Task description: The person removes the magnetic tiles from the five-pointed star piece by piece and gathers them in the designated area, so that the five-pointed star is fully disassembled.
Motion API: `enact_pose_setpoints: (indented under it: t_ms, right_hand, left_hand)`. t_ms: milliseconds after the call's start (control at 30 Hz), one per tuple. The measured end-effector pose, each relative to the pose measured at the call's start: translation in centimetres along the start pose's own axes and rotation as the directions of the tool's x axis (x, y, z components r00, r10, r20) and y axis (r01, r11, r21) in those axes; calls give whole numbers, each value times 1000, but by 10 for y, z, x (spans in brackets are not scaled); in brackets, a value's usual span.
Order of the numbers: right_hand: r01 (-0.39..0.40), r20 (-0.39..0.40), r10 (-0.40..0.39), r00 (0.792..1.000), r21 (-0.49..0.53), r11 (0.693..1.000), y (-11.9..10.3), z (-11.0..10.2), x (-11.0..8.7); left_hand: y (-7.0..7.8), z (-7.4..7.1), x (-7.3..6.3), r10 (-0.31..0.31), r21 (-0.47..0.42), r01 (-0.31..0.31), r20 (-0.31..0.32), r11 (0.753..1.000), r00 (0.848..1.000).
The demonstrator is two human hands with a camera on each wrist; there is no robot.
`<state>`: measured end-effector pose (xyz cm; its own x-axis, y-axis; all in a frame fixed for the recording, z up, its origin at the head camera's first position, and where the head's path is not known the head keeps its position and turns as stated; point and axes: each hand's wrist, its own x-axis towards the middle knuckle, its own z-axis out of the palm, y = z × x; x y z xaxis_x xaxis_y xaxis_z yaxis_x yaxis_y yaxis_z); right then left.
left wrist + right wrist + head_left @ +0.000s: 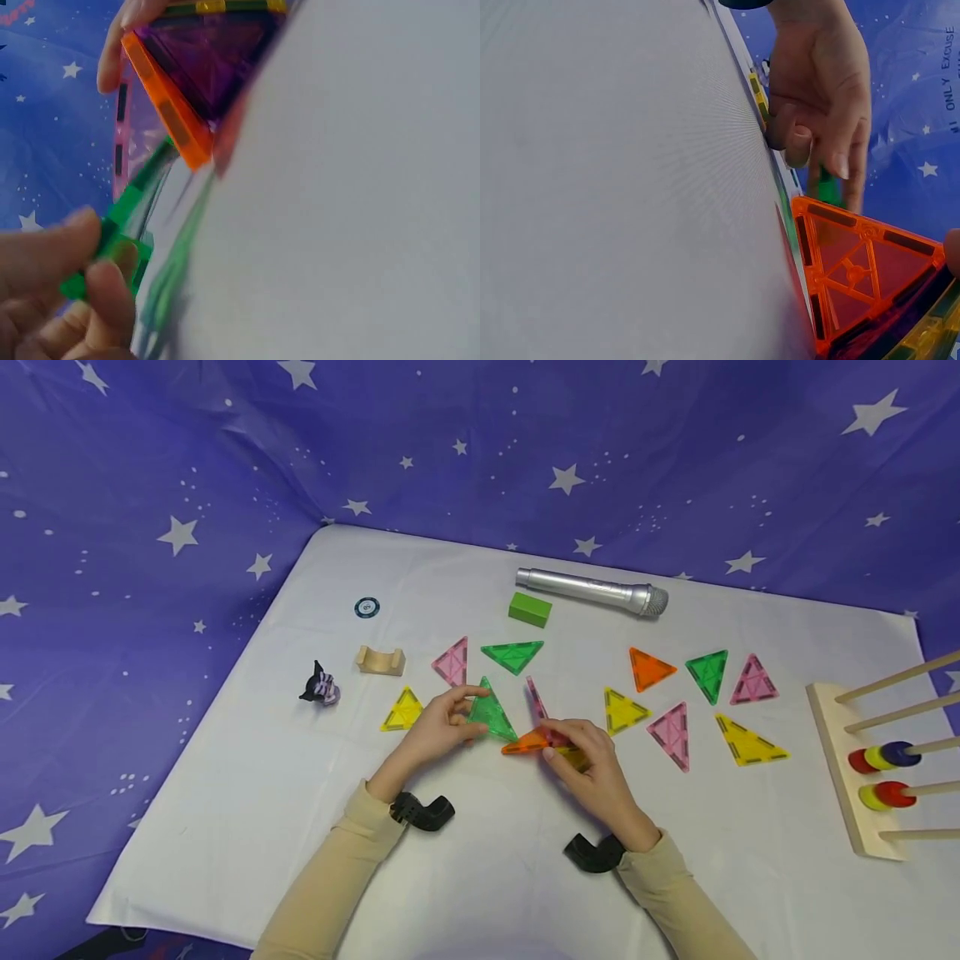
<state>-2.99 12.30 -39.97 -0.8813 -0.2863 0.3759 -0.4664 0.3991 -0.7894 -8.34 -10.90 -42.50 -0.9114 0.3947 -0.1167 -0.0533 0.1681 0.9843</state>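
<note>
Left hand (pixel 442 722): pinching one green translucent triangular magnetic tile (pixel 491 714), a corner just beside the orange triangular tile (pixel 527 742), contact unclear. Right hand (pixel 596 768): grasping the joined orange, pink (pixel 536 697) and yellow tiles (pixel 930 330), mid-table (pixel 480 877). Beyond both hands: one green block (pixel 530 610), one silver microphone (pixel 585 591).

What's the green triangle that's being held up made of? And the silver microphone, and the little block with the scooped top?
The green triangle: probably smooth plastic, since it looks see-through. The microphone: metal or silver-painted plastic; its shiny, silvery body leaves that open. The scooped block: probably plain wood, because it's pale tan and hardly shines.
</note>
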Motion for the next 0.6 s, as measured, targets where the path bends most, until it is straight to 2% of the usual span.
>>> enact_pose_setpoints:
  t_ms: [67, 133, 233, 300, 367, 467, 533, 600]
  right_hand:
    - [-4, 0, 4, 1000, -1, 1000, -1, 0, 0]
    - [-11, 2, 11, 1000, -1, 1000, -1, 0, 0]
    - [-21, 4, 21, 1000, -1, 1000, -1, 0, -1]
    - [-25, 5, 25, 1000, -3, 1000, 0, 1, -1]
    - [-30, 6, 30, 1000, -1, 1000, 1, 2, -2]
    - [-25, 7, 25, 1000, -8, 1000, 18, 5, -6]
    - [-24, 8, 24, 1000, -10, 1000, 29, 7, -9]
    - [-25, 8, 25, 1000, -18, 1000, 40, 9, -12]
  left_hand:
    - [0, -1, -1, -5, 94, 8, -38, 996, 999]
    - [0, -1, 0, 17, 216, -1, -72, 976, 997]
    - [1, 0, 4, 70, 394, -17, -120, 919, 990]
    - [4, 0, 7, 97, 473, -18, -143, 881, 985]
    - [6, -1, 9, 99, 522, -9, -145, 853, 984]
    - [9, 0, 10, 81, 571, 2, -119, 821, 990]
    - [9, 2, 10, 61, 582, 0, -85, 813, 994]
    - [9, 5, 11, 56, 575, -17, -50, 818, 997]
